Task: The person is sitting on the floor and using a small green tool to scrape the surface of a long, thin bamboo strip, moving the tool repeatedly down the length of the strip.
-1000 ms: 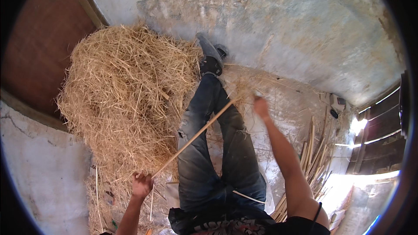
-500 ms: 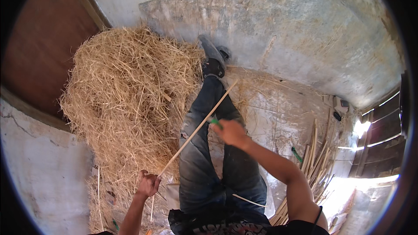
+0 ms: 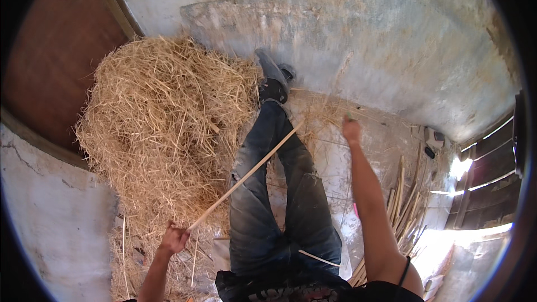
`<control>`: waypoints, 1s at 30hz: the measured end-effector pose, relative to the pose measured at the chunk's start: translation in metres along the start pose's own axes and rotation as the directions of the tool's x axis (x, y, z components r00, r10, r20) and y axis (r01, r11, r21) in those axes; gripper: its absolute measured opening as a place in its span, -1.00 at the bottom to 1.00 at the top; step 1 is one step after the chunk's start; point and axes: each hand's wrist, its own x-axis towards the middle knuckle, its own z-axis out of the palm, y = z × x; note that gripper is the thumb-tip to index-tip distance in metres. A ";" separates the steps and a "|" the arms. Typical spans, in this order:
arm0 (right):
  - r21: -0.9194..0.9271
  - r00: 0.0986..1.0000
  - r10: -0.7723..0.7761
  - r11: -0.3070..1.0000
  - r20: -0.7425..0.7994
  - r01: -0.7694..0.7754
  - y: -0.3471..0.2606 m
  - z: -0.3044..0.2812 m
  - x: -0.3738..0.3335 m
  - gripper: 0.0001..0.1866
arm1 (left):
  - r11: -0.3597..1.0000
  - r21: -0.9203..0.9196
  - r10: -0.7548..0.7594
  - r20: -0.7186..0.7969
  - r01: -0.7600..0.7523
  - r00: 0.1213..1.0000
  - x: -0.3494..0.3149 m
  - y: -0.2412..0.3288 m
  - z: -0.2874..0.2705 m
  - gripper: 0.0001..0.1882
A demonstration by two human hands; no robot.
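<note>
A long, pale bamboo strip [image 3: 244, 178] slants across my outstretched legs. My left hand [image 3: 174, 238] is closed round its near end, beside the straw. The far end reaches past my knees. Stretched well forward over the floor, my right hand [image 3: 351, 130] is closed on a green-handled knife [image 3: 348, 116]; only a bit of green shows, and the blade cannot be made out. It is apart from the strip. A short, thin sliver [image 3: 319, 258] rests on my right thigh.
A big heap of straw [image 3: 168, 123] fills the left side, against a brown door panel [image 3: 56, 67]. Several bamboo strips [image 3: 398, 196] lie at the right. A stained wall [image 3: 335, 39] rises past my shoes [image 3: 274, 75]. A small pink thing [image 3: 356, 210] shows beside my right forearm.
My right hand has swung from the strip, over my legs, forward and to the right with the knife. My left hand and the strip have shifted slightly to the left.
</note>
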 end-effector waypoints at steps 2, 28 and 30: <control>0.095 0.980 0.196 0.977 -0.022 -0.193 -0.011 -0.006 0.007 -0.33 | 0.998 -0.048 -0.032 -0.028 0.031 0.999 -0.051 -0.019 0.007 -0.51; 0.765 0.951 -0.098 0.621 0.294 -0.173 -0.240 0.032 -0.185 -0.51 | 0.979 -0.126 -0.169 -0.071 0.159 0.983 -0.018 0.038 0.009 -0.52; 0.773 0.945 -0.117 0.610 0.305 -0.174 -0.244 0.031 -0.198 -0.49 | 0.982 -0.096 -0.169 -0.072 0.162 0.983 -0.006 0.043 0.011 -0.53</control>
